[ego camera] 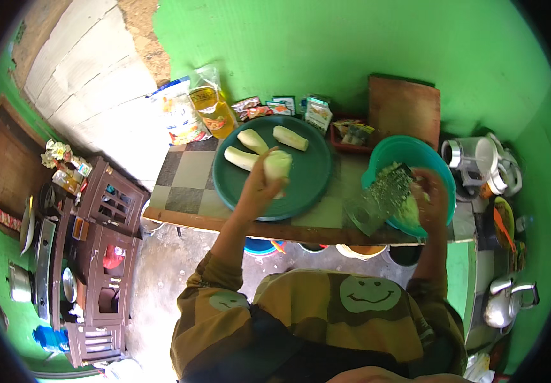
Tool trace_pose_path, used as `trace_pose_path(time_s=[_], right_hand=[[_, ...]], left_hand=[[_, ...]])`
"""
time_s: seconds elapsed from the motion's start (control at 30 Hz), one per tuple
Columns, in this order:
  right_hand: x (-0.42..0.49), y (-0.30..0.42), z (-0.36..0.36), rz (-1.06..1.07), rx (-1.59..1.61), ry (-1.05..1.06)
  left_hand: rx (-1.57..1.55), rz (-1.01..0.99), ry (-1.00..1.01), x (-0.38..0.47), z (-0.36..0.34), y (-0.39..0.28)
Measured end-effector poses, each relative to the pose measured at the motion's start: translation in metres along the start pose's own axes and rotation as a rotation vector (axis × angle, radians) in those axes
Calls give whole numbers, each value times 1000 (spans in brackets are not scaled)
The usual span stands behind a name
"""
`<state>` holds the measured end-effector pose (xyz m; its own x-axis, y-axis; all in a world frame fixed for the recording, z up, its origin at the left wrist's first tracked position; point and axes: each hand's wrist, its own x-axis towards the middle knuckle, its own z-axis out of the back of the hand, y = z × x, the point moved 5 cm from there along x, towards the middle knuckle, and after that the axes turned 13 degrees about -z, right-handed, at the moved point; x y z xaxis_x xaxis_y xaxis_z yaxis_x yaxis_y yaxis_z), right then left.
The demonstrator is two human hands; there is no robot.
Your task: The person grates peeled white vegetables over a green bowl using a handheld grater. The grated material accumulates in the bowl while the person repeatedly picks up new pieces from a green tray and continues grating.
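Note:
My left hand (259, 187) grips a thick peeled pale root (277, 165), likely cassava, above a round dark green tray (299, 201). On that tray lie three more peeled pieces, among them an upper right piece (290, 138), an upper left piece (252, 140) and a lower left piece (240, 158). A flat metal grater (390, 189) leans across the rim of a turquoise plastic basin (443, 167), coated with pale shreds. Grated pulp (407, 210) sits inside the basin. My right hand (429, 197) is blurred over the basin, beside the grater's upper end; its grip is unclear.
Behind the tray stand a flour-like bag (179, 112), a pouch of yellow oil (214, 112) and seasoning packets (317, 114). A wooden board (403, 107) leans on the wall by a red tray (340, 143). Rightward are a blender jug (469, 155) and a metal kettle (501, 304).

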<state>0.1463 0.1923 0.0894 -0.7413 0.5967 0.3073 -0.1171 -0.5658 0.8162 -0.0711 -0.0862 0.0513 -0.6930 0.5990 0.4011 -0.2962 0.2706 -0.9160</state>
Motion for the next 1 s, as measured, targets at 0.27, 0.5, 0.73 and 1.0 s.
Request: trace_pose_path(time_s=[0.27, 0.5, 0.73, 1.0], right_hand=[[-15, 68, -55, -75, 351, 586], [-29, -43, 2, -324, 763, 33], [-45, -88, 46, -72, 623, -579], [-23, -101, 62, -211, 261, -530]], left_hand=[[226, -111, 397, 10, -116, -70], [504, -665, 109, -17, -127, -56], [386, -863, -153, -35, -165, 2], [523, -929, -82, 5, -145, -66]])
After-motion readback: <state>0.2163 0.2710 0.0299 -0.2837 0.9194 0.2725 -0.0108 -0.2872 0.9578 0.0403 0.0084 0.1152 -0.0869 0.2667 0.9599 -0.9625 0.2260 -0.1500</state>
